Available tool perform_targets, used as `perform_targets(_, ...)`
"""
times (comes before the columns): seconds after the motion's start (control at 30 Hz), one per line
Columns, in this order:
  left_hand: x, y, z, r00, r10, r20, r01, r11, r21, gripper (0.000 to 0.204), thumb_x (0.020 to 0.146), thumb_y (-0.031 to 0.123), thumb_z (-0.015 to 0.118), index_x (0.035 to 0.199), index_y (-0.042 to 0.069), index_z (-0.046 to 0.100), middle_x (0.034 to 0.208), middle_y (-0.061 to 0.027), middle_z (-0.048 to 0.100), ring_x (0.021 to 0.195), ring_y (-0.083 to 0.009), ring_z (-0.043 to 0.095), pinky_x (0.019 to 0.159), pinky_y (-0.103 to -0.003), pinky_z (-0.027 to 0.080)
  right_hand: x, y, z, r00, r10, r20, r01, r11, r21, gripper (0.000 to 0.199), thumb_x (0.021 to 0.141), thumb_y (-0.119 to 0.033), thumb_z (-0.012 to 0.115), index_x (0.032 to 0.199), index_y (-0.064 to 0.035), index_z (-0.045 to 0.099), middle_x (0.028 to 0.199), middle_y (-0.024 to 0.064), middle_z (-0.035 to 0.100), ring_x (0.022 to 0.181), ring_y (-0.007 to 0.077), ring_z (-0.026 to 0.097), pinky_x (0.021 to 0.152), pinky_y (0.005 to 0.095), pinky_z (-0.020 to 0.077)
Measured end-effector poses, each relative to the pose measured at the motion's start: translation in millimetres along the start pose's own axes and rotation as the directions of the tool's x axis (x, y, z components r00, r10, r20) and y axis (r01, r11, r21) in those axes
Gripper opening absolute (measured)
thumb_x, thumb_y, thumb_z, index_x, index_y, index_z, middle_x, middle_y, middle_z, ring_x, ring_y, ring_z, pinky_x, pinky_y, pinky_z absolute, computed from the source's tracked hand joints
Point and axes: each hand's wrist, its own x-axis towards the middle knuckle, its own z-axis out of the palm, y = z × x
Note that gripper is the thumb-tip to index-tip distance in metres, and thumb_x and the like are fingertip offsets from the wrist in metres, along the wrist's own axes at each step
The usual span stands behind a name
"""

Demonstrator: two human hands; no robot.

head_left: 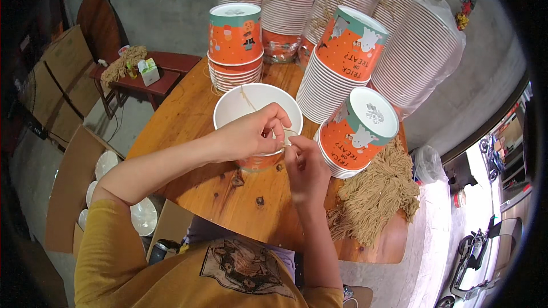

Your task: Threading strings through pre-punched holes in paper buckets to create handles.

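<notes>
Round wooden table (188, 131) carries an orange paper bucket (258, 115) at its middle, where the left hand (251, 132) pinches a thin cord (288, 132) at the rim's four o'clock and the right hand (305, 165) pinches beside it, best kept taut, though the fingertips hide the cord's end.

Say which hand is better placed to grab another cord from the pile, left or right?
Probably right. The right hand sits at the bucket rim on the side nearest the tan cord pile. The left hand would have to cross over.
</notes>
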Motion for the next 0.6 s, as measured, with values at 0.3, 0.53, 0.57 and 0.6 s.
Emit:
perform_targets(0.3,1.1,1.8,2.2,1.0,-0.007,-0.005,0.007,1.0,0.004,0.033,0.086,0.007,0.06,0.114,0.005,0.043,0.089,0.0,0.056,0.078,-0.0077,0.051,0.066,-0.024,0.045,2.8,0.9,-2.2,0.956,-0.294,0.006,0.287,0.928,-0.237,0.021,0.08,0.001,0.068,0.097,-0.0093,0.061,0.079,0.0063,0.06,0.059,0.0179,0.056,0.052,0.0291,0.0449)
perform_targets(0.53,3.0,2.2,3.7,0.999,-0.022,-0.024,0.022,1.0,0.014,0.035,0.082,0.004,0.061,0.113,0.004,0.044,0.088,-0.0012,0.055,0.078,-0.0089,0.051,0.07,-0.025,0.044,0.5,-1.5,-1.4,0.972,-0.236,0.006,0.231,0.948,-0.217,0.022,0.08,0.002,0.068,0.097,-0.0075,0.059,0.078,0.0055,0.063,0.055,0.0151,0.057,0.05,0.028,0.0444)
perform_targets(0.57,3.1,2.1,3.7,0.999,-0.022,-0.024,0.022,1.0,0.014,0.035,0.082,0.004,0.061,0.113,0.004,0.044,0.088,-0.0012,0.055,0.078,-0.0089,0.051,0.07,-0.025,0.044,0.7,-0.8,-2.2,0.972,-0.236,0.007,0.231,0.948,-0.217,0.022,0.08,0.002,0.068,0.097,-0.0075,0.059,0.078,0.0055,0.063,0.055,0.0151,0.057,0.05,0.028,0.0444)
perform_targets(0.6,3.2,1.8,3.6,1.0,-0.023,-0.021,0.024,1.0,0.012,0.035,0.082,0.003,0.06,0.113,0.004,0.045,0.088,-0.0014,0.055,0.078,-0.0091,0.051,0.071,-0.025,0.044,1.2,0.4,-3.2,0.956,-0.294,0.023,0.29,0.923,-0.251,0.022,0.081,0.002,0.068,0.098,-0.0074,0.059,0.076,0.0056,0.063,0.054,0.0145,0.057,0.05,0.0276,0.0444)
